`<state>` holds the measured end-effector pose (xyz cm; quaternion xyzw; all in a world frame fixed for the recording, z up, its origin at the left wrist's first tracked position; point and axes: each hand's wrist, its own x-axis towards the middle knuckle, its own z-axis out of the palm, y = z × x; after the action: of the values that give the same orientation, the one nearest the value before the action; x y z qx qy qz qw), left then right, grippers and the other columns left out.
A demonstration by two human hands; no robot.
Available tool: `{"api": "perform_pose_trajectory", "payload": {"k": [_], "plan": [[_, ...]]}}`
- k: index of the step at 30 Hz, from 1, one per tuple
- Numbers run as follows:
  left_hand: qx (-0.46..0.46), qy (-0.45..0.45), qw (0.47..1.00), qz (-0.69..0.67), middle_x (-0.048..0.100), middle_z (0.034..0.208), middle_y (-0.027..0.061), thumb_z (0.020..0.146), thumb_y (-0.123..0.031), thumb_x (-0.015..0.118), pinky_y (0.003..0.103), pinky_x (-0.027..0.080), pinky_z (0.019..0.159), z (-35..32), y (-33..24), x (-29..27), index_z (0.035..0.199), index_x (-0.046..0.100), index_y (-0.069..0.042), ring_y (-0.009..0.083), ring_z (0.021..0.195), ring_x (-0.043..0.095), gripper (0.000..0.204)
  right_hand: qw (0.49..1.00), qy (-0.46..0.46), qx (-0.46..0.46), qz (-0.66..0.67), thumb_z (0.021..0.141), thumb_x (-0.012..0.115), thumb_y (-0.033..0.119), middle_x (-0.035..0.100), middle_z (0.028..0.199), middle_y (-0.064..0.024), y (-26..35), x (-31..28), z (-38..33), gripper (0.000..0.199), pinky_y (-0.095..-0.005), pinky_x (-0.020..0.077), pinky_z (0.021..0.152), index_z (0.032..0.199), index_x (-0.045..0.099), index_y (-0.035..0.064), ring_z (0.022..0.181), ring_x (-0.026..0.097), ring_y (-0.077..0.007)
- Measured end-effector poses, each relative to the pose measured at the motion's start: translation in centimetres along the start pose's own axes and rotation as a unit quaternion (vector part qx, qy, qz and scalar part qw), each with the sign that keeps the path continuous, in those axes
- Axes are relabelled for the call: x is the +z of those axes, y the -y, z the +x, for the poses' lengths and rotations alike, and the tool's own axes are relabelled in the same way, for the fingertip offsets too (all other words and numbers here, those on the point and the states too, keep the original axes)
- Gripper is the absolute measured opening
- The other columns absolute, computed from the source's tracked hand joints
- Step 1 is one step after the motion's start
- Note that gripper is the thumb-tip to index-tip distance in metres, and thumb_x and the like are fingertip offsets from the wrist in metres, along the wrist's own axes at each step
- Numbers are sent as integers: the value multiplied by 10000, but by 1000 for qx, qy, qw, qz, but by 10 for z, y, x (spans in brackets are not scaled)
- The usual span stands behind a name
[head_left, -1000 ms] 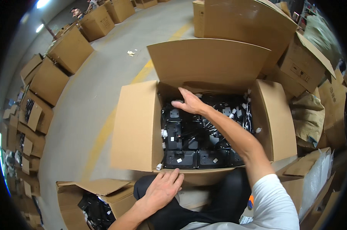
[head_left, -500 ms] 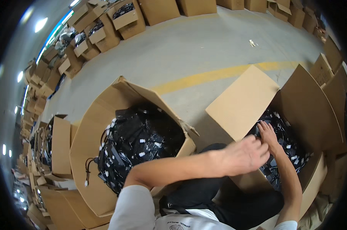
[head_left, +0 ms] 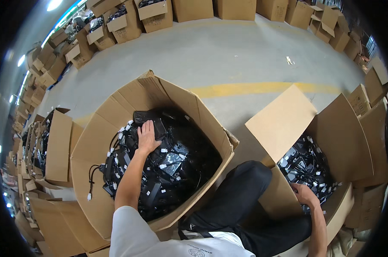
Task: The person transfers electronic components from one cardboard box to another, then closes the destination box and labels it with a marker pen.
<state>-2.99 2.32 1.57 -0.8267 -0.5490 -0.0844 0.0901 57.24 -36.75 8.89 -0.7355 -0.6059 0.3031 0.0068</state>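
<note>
My left hand [head_left: 147, 138] reaches into the big cardboard box [head_left: 93, 158] on the left, fingers stretched out flat on top of a heap of black power adapters [head_left: 152, 195]. Their cables end in white plugs, and some are in shiny clear bags. My right hand [head_left: 305, 195] is just inside the near left wall of the open carton [head_left: 343, 137] on the right. Its fingers curl down over the adapters and cables [head_left: 313, 165] there, and what lies under the fingertips cannot be made out.
A raised flap [head_left: 283, 122] stands on the right carton's far left side. My bent knee [head_left: 251, 175] is between the two boxes. More cartons [head_left: 59, 150] filled with black items stand at the left, and a row of cartons [head_left: 194, 10] lines the far side. A yellow stripe [head_left: 254, 88] crosses the floor.
My left hand has swung from the right carton over to the heap in the left box. My right hand has drawn back toward the right carton's near wall. The view has shifted.
</note>
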Motion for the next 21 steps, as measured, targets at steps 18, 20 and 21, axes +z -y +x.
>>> {"api": "perform_pose_trajectory", "payload": {"k": [18,20,21], "plan": [[295,-144,885,-329,512,1256,238,587,-311,873,485,437,1030,-2,-184,-250,1421,441,63,414,1157,531,1011,808,-84,-285,509,902,726,389,514,1415,-198,299,-68,36,848,-410,503,995,1513,316,-34,1156,616,-262],[335,-203,858,-332,526,1243,226,617,-325,868,498,441,1020,-11,-201,-253,1379,496,61,393,1151,542,932,842,-145,-228,467,914,702,171,626,1173,-114,332,-68,33,504,-330,516,908,1330,511,-38,1011,615,-162],[342,-232,844,-340,531,1239,222,638,-329,864,501,443,1015,-10,-208,-251,1368,510,61,388,1148,545,900,871,-172,-179,424,913,687,107,649,1092,-82,330,-68,35,388,-305,518,875,1254,569,-35,965,610,-135]]}}
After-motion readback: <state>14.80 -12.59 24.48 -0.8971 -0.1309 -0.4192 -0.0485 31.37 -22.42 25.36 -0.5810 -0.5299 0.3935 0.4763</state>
